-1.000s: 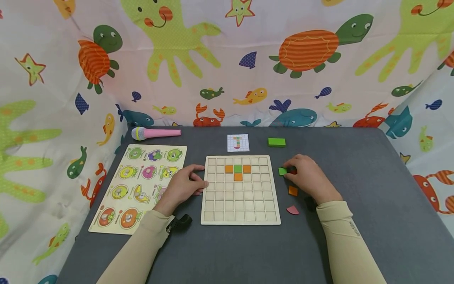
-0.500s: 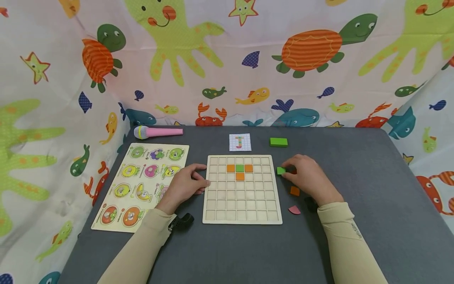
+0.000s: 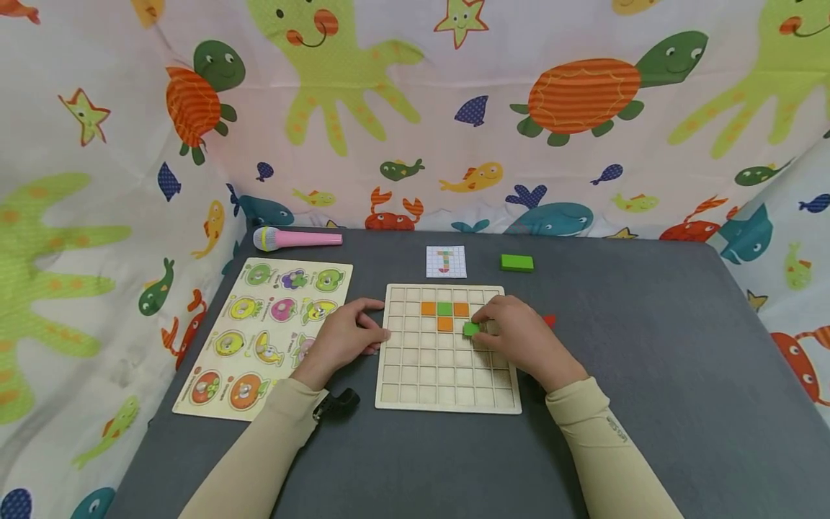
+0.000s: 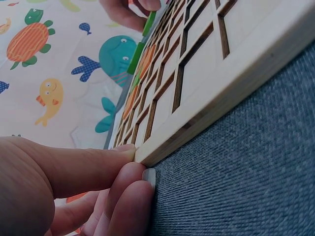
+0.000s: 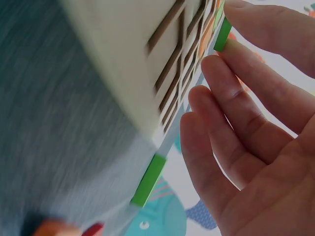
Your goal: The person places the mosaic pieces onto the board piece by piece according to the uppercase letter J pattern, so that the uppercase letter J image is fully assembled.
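Note:
A wooden grid board [image 3: 424, 375] lies on the grey table, with a green square in its second row between two orange squares [image 3: 429, 308] and another orange one below. My left hand [image 3: 344, 337] holds the board's left edge, thumb and fingertips against the wood [image 4: 216, 98]. Over the board's right half, my right hand [image 3: 519, 342] pinches a small green square tile [image 3: 470, 329] between thumb and index finger. In the right wrist view this tile [image 5: 223, 35] shows edge-on, the other fingers loosely bent and apart from it.
Behind the board are a gridded pattern card [image 3: 445, 262] and a green block [image 3: 516, 263]. A fruit puzzle board [image 3: 259, 346] lies left, below a pink toy microphone [image 3: 301, 238]. A red piece [image 3: 550, 321] peeks out beside my right hand. A sea-animal curtain surrounds the table.
My right hand has carried the green tile leftward from beside the board to above its grid. My left hand stays at the left edge. The view has shifted slightly.

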`<state>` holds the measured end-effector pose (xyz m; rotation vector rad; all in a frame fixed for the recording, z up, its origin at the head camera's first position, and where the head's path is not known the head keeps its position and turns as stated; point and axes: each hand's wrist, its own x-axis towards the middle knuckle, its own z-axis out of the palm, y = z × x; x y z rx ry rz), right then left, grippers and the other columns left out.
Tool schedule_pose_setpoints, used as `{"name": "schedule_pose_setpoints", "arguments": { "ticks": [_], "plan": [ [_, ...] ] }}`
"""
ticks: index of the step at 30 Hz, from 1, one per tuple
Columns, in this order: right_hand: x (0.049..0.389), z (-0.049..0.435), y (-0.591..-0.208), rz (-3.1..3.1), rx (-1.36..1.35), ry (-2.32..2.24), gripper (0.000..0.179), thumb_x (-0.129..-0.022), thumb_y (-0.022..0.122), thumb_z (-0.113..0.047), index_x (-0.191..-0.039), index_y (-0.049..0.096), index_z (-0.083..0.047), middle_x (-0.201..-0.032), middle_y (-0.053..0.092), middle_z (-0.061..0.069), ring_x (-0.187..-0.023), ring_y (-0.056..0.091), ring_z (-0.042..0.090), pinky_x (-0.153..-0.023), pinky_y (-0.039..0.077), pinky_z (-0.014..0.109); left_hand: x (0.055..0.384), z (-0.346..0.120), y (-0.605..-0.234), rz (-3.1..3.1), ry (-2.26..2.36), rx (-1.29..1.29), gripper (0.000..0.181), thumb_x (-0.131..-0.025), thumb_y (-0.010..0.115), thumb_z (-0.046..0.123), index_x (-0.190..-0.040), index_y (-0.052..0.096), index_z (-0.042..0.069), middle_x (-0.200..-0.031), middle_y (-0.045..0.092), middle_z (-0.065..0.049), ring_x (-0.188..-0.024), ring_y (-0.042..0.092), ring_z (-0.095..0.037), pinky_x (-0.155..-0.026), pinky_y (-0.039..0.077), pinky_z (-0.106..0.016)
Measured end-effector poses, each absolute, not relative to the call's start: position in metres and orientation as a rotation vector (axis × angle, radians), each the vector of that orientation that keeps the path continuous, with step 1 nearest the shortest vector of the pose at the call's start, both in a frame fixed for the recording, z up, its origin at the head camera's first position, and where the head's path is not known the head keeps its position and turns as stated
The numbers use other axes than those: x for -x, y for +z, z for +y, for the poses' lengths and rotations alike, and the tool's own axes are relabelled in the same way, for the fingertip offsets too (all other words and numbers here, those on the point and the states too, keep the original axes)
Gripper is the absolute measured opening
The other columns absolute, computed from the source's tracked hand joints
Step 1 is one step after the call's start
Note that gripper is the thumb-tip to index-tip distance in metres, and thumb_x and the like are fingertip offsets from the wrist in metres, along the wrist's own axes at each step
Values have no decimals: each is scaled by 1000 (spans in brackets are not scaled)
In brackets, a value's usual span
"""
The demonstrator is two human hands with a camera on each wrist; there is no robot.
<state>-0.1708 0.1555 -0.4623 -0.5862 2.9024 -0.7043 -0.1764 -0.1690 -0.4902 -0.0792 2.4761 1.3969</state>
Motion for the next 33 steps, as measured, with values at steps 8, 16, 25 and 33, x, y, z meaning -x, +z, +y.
{"name": "schedule_pose_setpoints", "arguments": {
  "ticks": [8,16,25,33],
  "plan": [
    [168,127,-464,2881,678,-661,22,-92,86,-22,-111,83,-11,-111,75,3,-110,66,23,-94,60,45,176,-168,-491,2486,1395,78,57,-92,88,24,-144,66,19,-94,77,-5,-70,75,-16,-67,64,-31],
    [163,117,-465,2865,714,-702,21,-90,85,-17,-110,83,-11,-112,76,3,-108,64,23,-93,59,43,177,-168,-490,2493,1374,89,58,-92,88,24,-146,65,19,-94,77,-5,-70,75,-15,-67,63,-29],
    [161,115,-465,2890,733,-676,19,-90,86,-16,-108,83,-11,-106,73,1,-102,62,20,-88,59,39,177,-168,-489,2484,1367,92,59,-93,87,23,-147,64,18,-95,77,-5,-70,75,-14,-67,64,-29],
    [161,115,-465,2896,740,-654,17,-91,86,-16,-107,83,-12,-102,71,1,-99,60,19,-84,57,36,178,-167,-488,2483,1358,97,59,-93,87,24,-147,64,19,-96,76,-6,-71,75,-15,-67,63,-29]
  ]
}}
